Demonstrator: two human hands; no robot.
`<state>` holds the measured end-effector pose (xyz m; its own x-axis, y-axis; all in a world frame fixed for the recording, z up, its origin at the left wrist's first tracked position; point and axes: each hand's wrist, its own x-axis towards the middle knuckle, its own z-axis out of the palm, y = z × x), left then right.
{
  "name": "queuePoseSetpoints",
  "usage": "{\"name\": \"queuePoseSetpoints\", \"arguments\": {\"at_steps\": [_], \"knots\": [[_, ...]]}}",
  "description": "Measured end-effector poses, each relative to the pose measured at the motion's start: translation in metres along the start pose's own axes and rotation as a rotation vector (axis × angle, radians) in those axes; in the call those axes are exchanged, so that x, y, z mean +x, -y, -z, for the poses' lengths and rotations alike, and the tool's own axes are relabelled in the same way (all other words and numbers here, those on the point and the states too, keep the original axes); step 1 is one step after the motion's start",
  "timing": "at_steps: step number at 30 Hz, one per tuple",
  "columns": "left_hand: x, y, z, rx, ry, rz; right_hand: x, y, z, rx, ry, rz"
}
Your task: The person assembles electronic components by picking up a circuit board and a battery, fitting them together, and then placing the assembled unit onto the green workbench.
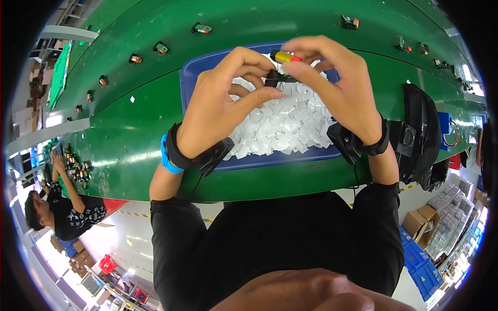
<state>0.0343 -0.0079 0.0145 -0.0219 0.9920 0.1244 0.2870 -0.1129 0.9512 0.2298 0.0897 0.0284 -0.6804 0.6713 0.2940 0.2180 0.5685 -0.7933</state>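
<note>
– Green bench (124, 155) is carrying a blue bin (280, 160); where is the yellow battery-like cylinder (282, 56) hovering?
– Over the bin: the right hand (342, 78) is gripping its red end, long axis running sideways, black end pointing left, while the left hand (220, 103) is pinching a small black part (272, 79).

A black top (290, 228), boxy black wrist units (213, 155), and a blue wristband (169, 155) are worn.

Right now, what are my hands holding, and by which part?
Your left hand holds a black piece, exact grip unclear; your right hand holds a yellow cylinder near its red end.
</note>
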Motion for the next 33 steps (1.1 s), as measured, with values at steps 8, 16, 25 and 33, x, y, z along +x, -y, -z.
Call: {"name": "queuePoseSetpoints", "arguments": {"at_steps": [8, 16, 25, 33], "knots": [[0.001, -0.002, -0.001, 0.077, -0.032, -0.017, 0.000, -0.003, 0.006, 0.270, 0.099, -0.072], [-0.001, -0.002, 0.002, 0.133, 0.019, 0.101, -0.002, -0.002, 0.002, 0.258, 0.185, 0.143], [-0.003, 0.007, -0.005, 0.330, -0.104, -0.059, -0.008, 0.004, -0.008, -0.126, 0.085, 0.296], [-0.002, -0.007, 0.025, 0.174, 0.280, 0.035, 0.001, 0.001, 0.006, -0.078, 0.207, 0.409]]}}
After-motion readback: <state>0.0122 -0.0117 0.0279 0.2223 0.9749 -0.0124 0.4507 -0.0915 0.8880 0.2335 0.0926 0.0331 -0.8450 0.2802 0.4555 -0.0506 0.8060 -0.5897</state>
